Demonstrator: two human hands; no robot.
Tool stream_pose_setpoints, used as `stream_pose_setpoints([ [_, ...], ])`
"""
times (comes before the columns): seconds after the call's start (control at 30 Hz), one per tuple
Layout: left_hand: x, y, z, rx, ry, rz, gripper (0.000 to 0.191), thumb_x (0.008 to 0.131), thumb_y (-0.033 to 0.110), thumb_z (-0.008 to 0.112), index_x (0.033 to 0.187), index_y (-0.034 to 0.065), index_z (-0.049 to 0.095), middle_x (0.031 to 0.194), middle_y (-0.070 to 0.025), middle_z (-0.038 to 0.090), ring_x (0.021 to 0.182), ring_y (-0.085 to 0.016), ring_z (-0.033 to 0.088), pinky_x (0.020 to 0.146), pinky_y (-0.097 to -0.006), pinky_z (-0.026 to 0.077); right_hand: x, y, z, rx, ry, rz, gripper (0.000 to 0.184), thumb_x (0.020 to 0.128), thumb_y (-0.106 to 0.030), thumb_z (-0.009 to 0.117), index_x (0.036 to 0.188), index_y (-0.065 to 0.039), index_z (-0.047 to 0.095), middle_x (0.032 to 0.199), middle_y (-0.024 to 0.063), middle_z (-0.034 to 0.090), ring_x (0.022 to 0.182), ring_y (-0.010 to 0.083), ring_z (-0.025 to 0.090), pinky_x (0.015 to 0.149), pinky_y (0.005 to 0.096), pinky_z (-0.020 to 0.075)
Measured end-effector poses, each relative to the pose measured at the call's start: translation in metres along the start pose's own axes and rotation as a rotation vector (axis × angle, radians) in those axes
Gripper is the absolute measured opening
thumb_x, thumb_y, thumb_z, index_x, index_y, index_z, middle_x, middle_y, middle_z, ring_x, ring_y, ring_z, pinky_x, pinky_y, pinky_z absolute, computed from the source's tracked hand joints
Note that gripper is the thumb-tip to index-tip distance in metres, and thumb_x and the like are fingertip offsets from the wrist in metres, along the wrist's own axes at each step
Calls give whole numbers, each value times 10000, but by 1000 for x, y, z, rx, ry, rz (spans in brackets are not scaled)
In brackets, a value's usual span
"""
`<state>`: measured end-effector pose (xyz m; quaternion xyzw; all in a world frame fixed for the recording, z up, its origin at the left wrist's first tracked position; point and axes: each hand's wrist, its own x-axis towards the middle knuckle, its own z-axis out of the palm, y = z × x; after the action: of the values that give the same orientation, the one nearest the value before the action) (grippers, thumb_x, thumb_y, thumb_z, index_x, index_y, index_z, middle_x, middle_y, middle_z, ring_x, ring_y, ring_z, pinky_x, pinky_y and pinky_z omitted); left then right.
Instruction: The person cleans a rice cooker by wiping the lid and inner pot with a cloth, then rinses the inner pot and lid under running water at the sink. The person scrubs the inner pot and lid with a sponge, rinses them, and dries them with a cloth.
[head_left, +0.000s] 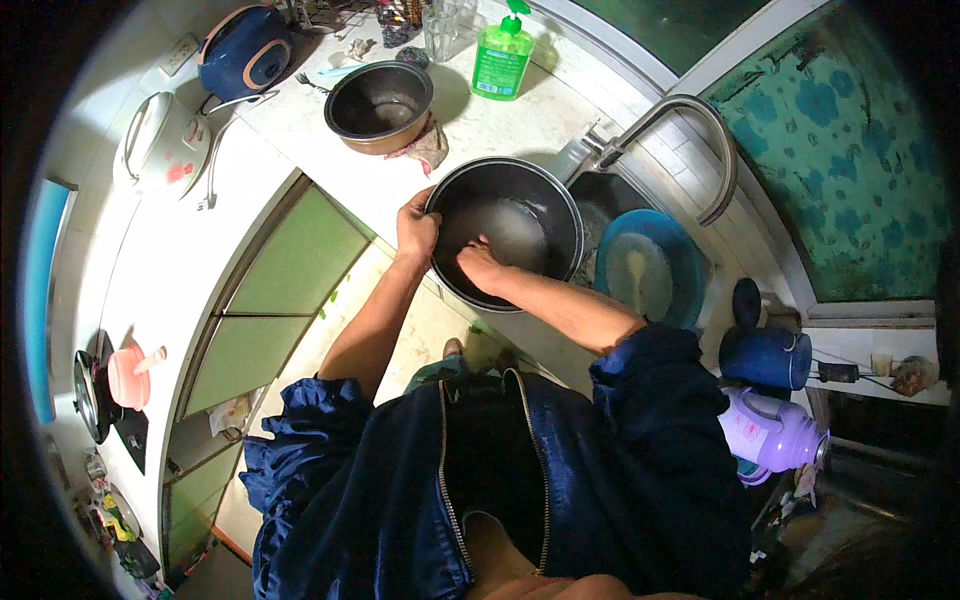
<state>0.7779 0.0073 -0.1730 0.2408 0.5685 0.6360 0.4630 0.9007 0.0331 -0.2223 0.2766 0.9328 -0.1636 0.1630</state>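
My left hand (418, 229) grips the rim of a large, dark-lined round pot (480, 184) at its left side, the thumb over the edge. The pot is tilted towards me, and its floor looks wet and pale. Inside it, near the lower left wall, is my right hand (480, 262) with curled fingers. Whether that hand holds anything is hidden. Right of the pot, in the sink (596, 191), sits a blue plastic basin (613, 232) with cloudy liquid in it. A curved metal faucet (724, 146) arches over the sink.
On the white counter (289, 135) stand a smaller pot (356, 90) on a cloth (430, 146), a green pump bottle (501, 64), drinking glasses (444, 34), and a white rice cooker (169, 146). A purple thermos (776, 439) and a dark blue canister (761, 358) are at my right.
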Motion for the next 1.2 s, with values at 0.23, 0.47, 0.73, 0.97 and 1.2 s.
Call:
stream_pose_setpoints([
  [0.23, -4, 6, 1, 83, -13, -13, 539, 642, -173, 404, 1141, -33, 553, 995, -99, 631, 869, -180, 597, 796, -272, 468, 29, 52, -13, -302, 264, 135, 287, 776, -145, 497, 1028, -123, 635, 1209, 44, 502, 1140, 239, 411, 939, 619, 252],
  [0.47, -1, 2, 0, 114, -9, 42, 522, 642, -185, 408, 1125, -51, 553, 1002, -102, 627, 888, -184, 591, 815, -278, 462, -9, 72, -5, 66, 89, 318, 317, 785, -183, 555, 1084, -77, 547, 1162, 164, 490, 1084, 321, 493, 842, 458, 442],
  [0.73, 5, -10, -3, 69, -16, 57, 507, 638, -172, 402, 1101, -51, 568, 956, -99, 640, 860, -162, 602, 798, -254, 463, 9, 39, 70, 402, -1, 191, 326, 859, -101, 331, 1032, 77, 541, 1105, 276, 535, 1068, 346, 516, 913, 428, 399],
  [0.97, 5, -9, -4, 57, -53, 67, 521, 633, -178, 396, 1110, -50, 563, 958, -92, 634, 840, -163, 601, 766, -261, 477, 47, 52, 31, 25, 244, 179, 201, 753, -78, 497, 823, 29, 652, 932, 199, 610, 819, 341, 610, 756, 457, 483],
  [1.2, 4, -8, -3, 86, -38, 55, 526, 631, -170, 402, 1119, -50, 559, 967, -88, 629, 849, -160, 591, 782, -260, 466, -13, 66, -6, -37, 271, 387, 458, 854, -352, 474, 1200, -56, 518, 1098, 191, 574, 1012, 388, 541, 853, 468, 436],
])
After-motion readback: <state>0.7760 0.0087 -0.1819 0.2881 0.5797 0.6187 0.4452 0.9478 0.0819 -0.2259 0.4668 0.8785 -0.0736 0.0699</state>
